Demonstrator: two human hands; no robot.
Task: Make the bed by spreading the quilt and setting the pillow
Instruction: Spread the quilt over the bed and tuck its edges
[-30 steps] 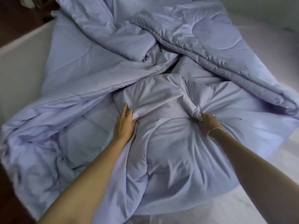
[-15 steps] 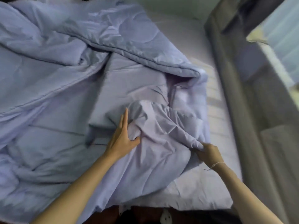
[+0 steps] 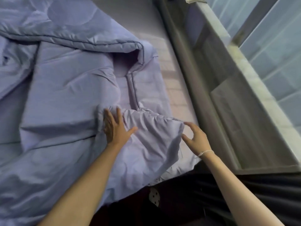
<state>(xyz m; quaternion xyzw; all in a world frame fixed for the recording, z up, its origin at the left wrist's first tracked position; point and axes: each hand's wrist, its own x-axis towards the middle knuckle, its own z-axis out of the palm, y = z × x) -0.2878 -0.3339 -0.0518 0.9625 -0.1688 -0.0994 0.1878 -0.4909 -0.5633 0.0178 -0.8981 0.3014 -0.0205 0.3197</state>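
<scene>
The quilt [image 3: 68, 88], pale lavender-blue, lies rumpled over the left and middle of the mattress [image 3: 177, 88], its piped edge folded back on itself in a thick roll that runs from the far left toward the right side of the bed. A gathered corner of the quilt sits near the mattress's near right corner, just short of the edge. The left hand [image 3: 116, 129] presses flat on that gathered cloth, fingers straight and spread, thumb out to the right. The right hand [image 3: 197, 136] hovers at the tip of the corner, fingers loosely parted and curved, thumb and forefinger open around the fabric's point without pinching it; a thin bracelet [image 3: 206, 152] circles the wrist. A bare strip of mattress shows along the right edge, bordered by a grey wooden bed frame [image 3: 228, 111] and a window [image 3: 273, 46] beyond.
</scene>
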